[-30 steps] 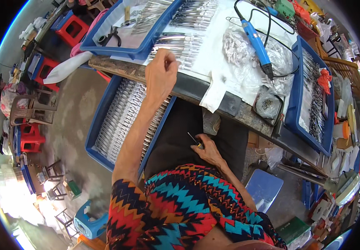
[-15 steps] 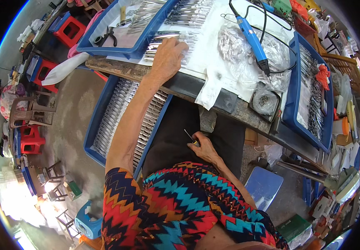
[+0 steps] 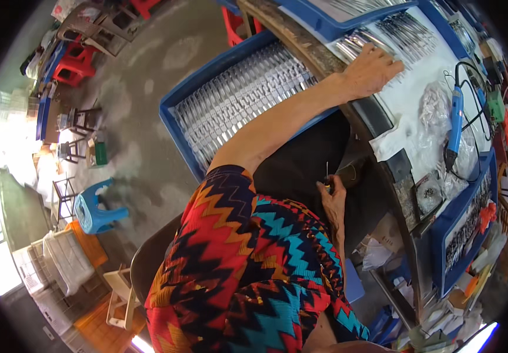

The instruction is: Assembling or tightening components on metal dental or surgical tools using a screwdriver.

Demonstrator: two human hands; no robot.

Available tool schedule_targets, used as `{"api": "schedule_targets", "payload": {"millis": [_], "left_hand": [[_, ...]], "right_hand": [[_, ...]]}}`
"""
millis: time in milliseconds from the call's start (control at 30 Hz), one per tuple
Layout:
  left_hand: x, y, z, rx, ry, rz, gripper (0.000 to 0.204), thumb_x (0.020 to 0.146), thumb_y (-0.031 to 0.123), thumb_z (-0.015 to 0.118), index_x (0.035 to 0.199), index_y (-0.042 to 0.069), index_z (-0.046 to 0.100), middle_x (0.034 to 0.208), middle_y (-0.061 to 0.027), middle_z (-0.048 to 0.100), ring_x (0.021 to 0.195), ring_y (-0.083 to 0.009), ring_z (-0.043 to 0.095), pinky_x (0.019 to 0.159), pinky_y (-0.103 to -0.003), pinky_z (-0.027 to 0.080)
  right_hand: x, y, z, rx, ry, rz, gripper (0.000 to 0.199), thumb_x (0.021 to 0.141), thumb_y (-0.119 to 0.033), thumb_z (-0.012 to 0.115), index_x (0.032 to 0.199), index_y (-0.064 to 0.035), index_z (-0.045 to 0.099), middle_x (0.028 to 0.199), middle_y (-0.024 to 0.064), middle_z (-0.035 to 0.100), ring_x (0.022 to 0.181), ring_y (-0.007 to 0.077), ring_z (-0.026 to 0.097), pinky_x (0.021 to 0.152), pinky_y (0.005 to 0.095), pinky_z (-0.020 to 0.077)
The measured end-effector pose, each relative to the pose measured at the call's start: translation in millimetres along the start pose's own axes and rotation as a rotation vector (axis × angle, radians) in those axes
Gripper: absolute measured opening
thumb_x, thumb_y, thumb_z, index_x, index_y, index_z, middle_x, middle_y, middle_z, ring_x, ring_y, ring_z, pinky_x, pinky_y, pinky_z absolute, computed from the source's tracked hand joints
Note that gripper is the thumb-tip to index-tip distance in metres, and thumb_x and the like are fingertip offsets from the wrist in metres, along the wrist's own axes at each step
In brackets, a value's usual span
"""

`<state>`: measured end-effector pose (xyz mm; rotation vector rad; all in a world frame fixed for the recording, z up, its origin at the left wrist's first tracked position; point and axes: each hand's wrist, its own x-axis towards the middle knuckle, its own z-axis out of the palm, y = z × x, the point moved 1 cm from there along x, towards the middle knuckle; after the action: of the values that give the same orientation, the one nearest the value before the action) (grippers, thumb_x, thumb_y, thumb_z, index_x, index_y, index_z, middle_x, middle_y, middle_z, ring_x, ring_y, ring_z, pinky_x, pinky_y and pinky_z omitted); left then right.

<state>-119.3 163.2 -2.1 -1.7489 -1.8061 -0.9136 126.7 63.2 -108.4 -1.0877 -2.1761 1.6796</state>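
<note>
My left hand reaches across to the worktable, its fingers curled over slender silver metal tools laid side by side on white paper. The fingertips are partly hidden, so how many tools it grips cannot be told. Close to my lap, my right hand is closed round the short yellow-and-black handle of a small screwdriver, its thin shaft pointing away from me. Below my left forearm, a blue tray holds dense rows of similar metal tools, partly covered by the arm.
Another blue tray sits at the table's far left. A blue corded electric screwdriver lies by a plastic bag of parts. A dish of screws stands near the edge, beside a right-hand blue tray. A blue stool stands left.
The view has swung left, so the table now appears further right. My left hand remains over the metal tools, and my right hand still holds the screwdriver near my lap.
</note>
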Motion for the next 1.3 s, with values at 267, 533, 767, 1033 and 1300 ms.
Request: {"api": "schedule_targets", "payload": {"millis": [267, 533, 767, 1033, 1300], "left_hand": [[-2.9, 32.5, -34.8, -0.204, 0.239, 0.128, 0.032, 0.067, 0.001, 0.054, 0.098, 0.011, 0.051, 0.085, -0.0046, 0.055, 0.08, -0.0222, 0.054, 0.075, -0.033, 0.04], [-71.6, 82.2, -84.3, -0.57, 0.009, -0.14, 0.029, 0.073, -0.003, 0.054, 0.1, 0.006, 0.05, 0.084, -0.0104, 0.053, 0.068, -0.0291, 0.056, 0.061, -0.036, 0.045], [-122.1, 100.9, -80.5, -0.952, -0.203, -0.579, 0.02, 0.083, -0.001, 0.049, 0.103, 0.0, 0.047, 0.076, -0.0138, 0.053, 0.062, -0.0279, 0.054, 0.057, -0.033, 0.045], [-115.9, 105.2, -86.0, -1.407, -0.362, -1.084, 0.022, 0.087, 0.008, 0.046, 0.105, -0.004, 0.046, 0.071, -0.0049, 0.054, 0.052, -0.0058, 0.043, 0.042, -0.018, 0.034], [-100.8, 112.0, -64.2, -1.52, -0.383, -1.038, 0.022, 0.09, 0.013, 0.047, 0.104, -0.004, 0.048, 0.07, -0.004, 0.052, 0.051, -0.0032, 0.037, 0.042, -0.016, 0.027]], "right_hand": [[1.2, 1.0, -0.9, 0.014, 0.002, 0.03, 0.021, 0.076, -0.012, 0.062, 0.088, 0.0016, 0.052, 0.069, 0.0043, 0.048, 0.065, 0.0105, 0.043, 0.059, 0.026, 0.0382], [-1.7, -5.3, -5.2, -0.081, -0.01, 0.015, 0.025, 0.073, -0.007, 0.063, 0.094, 0.002, 0.052, 0.074, 0.0073, 0.053, 0.068, 0.0148, 0.049, 0.063, 0.0279, 0.0418], [-9.3, 6.1, -9.6, -0.024, -0.055, 0.042, 0.031, 0.075, -0.008, 0.06, 0.103, 0.0022, 0.052, 0.092, 0.0121, 0.056, 0.084, 0.0192, 0.053, 0.078, 0.0303, 0.042], [-11.2, -1.1, -13.9, 0.05, -0.059, 0.012, 0.042, 0.08, -0.012, 0.058, 0.119, 0.0014, 0.049, 0.111, 0.0183, 0.056, 0.104, 0.0223, 0.052, 0.092, 0.0286, 0.0366], [-18.6, 0.4, -16.1, 0.054, 0.002, 0.002, 0.035, 0.078, -0.015, 0.057, 0.108, 0.004, 0.05, 0.092, 0.0172, 0.058, 0.084, 0.0241, 0.057, 0.077, 0.0328, 0.0435]]}}
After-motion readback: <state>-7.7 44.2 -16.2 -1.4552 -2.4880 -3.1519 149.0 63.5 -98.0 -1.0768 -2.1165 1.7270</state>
